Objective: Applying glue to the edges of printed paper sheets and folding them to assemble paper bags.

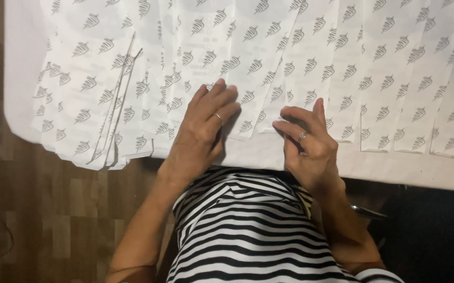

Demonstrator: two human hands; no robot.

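Paper bags [269, 78], white and printed all over with a small grey leaf-like motif, lie flat in overlapping rows across a white table [19, 68], covering nearly its whole width. Their lower edges stop just short of the table's near edge, leaving a bare white strip in front of the person.

The left hand [203, 131] rests palm down on the bags near the middle of the table, fingers extended and held close together, pressing flat on the paper. A ring [219, 117] shows on one finger. The right hand [308, 144] sits just beside it, to the right, with its fingers curled and the fingertips [282, 124] touching the lower edge of one bag; whether the edge is actually pinched cannot be told. It wears a ring [302, 137] too. The two hands are near each other but apart, with the bottom of one or two bags showing between them.

At the left end, a looser stack of bags [98, 105] is fanned out at a slant, its corners hanging over the table edge. Further rows run on to the right, well clear of both hands.

Below the table the person's black-and-white striped top [248, 230] fills the lower middle. Brown wood-look flooring [54, 209] shows to the left, and a dark area lies to the right, where a thin metallic object [368, 212] pokes out by the right forearm, too hidden to identify.
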